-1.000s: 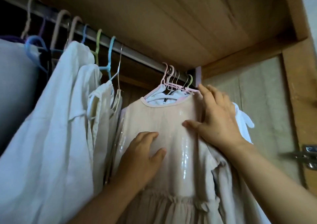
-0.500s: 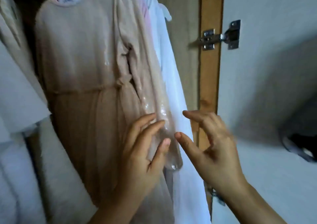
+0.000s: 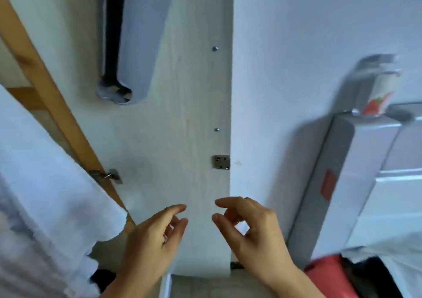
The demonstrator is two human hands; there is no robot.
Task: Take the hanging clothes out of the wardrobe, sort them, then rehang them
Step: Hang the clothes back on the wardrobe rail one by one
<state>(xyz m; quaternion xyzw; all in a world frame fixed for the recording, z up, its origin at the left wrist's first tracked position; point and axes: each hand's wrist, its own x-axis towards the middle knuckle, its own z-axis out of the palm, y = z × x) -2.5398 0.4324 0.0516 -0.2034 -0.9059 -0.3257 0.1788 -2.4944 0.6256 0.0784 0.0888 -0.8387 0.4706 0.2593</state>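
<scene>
Both hands up, holding nothing: left hand point(image 3: 151, 236) and right hand point(image 3: 249, 231) with fingers loose and a bit curled. White clothes point(image 3: 45, 195) hanging far left, by the wardrobe door point(image 3: 178, 138). Could grab air, looking away from the clothes.

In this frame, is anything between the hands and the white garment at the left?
Nothing visible. Both the left hand and right hand hang free, holding nothing, in front of the open wardrobe door; the white garment lies just left of the left hand, with open space between.
</scene>
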